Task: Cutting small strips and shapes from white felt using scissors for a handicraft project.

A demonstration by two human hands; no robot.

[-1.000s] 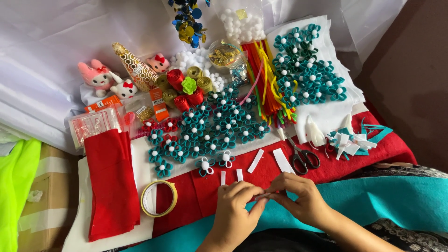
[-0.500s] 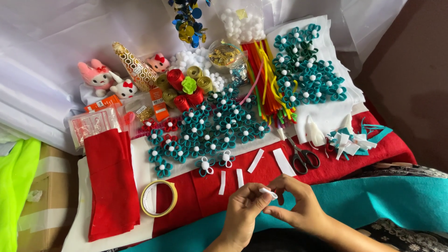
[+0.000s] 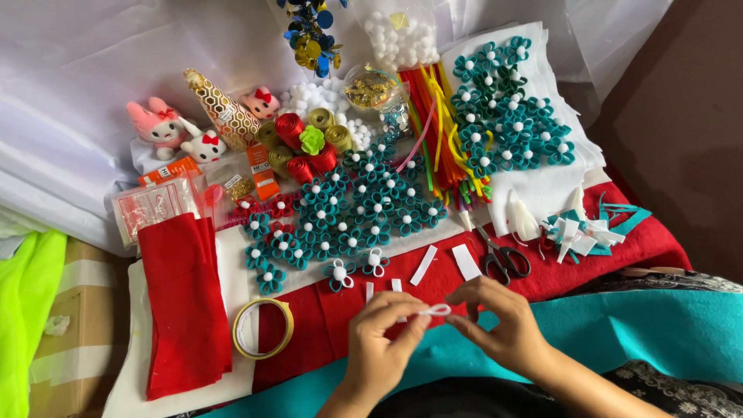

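I see my left hand (image 3: 379,352) and my right hand (image 3: 499,325) low in the view, held close together over the near edge of the red felt sheet (image 3: 619,255). Both are pinched shut on one small white strip (image 3: 436,310), bent into a loop between the fingertips; the left thumb and forefinger grip one end, the right fingers hold the other. The loop hangs just above the felt, with teal cloth (image 3: 665,333) spread under my wrists.

Just beyond my hands lie more cut white strips (image 3: 467,262), flat on the red felt. Scissors (image 3: 501,255) with black handles rest to the right of them, near my right hand. Past those sits a small heap of teal and white scraps (image 3: 580,232).

To the left of my left hand a roll of tape (image 3: 263,328) lies flat, beside a folded stack of red felt (image 3: 182,302). Farther back, a crowd of teal flowers (image 3: 364,209) with white centres covers the middle, and a second cluster (image 3: 507,116) sits on white felt at the right. Coloured pipe cleaners (image 3: 437,131) lie between the two groups. Pink and white plush toys (image 3: 166,131) sit at the far left.
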